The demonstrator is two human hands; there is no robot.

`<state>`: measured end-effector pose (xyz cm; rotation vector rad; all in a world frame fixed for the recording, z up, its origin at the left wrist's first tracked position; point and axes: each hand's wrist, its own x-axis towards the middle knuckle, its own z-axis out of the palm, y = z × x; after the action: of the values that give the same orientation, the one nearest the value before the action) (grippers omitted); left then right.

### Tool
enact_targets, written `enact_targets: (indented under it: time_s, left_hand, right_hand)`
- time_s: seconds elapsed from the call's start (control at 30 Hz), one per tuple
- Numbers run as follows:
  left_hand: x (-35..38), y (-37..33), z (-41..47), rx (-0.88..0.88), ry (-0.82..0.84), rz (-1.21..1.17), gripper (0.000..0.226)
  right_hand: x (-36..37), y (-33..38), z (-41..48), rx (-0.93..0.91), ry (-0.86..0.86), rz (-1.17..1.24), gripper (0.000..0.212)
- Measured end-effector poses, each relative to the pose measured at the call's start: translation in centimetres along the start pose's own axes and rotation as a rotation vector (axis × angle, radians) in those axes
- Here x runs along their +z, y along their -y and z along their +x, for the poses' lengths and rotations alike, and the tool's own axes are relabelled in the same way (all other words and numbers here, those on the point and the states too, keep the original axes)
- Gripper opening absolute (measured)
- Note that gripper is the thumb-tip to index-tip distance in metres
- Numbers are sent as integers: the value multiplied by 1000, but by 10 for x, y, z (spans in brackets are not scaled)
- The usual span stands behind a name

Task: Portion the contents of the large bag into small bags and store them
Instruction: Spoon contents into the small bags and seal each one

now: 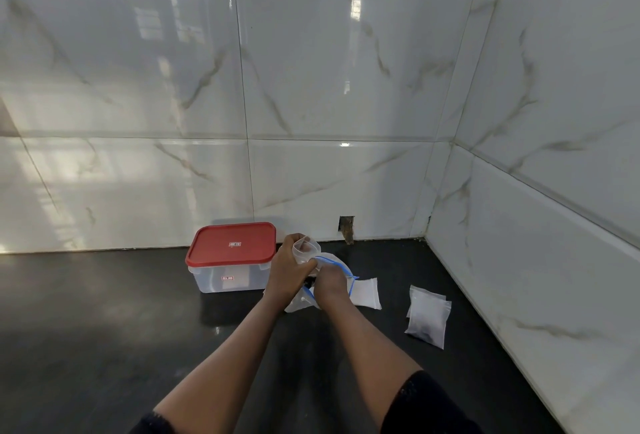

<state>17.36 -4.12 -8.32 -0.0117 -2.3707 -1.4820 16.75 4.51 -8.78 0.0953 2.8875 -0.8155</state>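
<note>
A dark, shiny counter (104, 312) runs along a white wall of marble-look tiles (311, 87). Toward the left of the things stands a clear plastic box (227, 279) with its red lid (231, 243) shut on top. It sits close to the wall.

Just to the right of the box is the person's left hand (289, 267). Its grip is curled round a small clear bag (305, 247) and holds it up off the counter with the mouth open.

Touching that hand is the right hand (332, 283). It reaches down at the large clear bag with a blue zip edge (298, 305), which lies crumpled on the counter under both hands. The fingers are hidden, so I cannot tell if this grip is wide or narrow, or if it holds something.

Behind the bag, low in the wall, is a small dark hole (347, 227).

Next to the right hand, one flat clear bag (365, 293) lies on the counter. Farther right, well apart, small bags with something dark inside (427, 317) lie in a little pile near the side wall.
</note>
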Motion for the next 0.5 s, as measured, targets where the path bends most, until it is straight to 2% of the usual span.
enact_targets:
  time_s: [0.23,0.5]
  left_hand:
    - [-1,1,-1,8,-18,-18,42]
    - [1,4,0,13,-14,11,46]
  right_hand:
    - [6,-4,1,135,-23,111,33]
    - [8,-2,-3,188,-42,125,37]
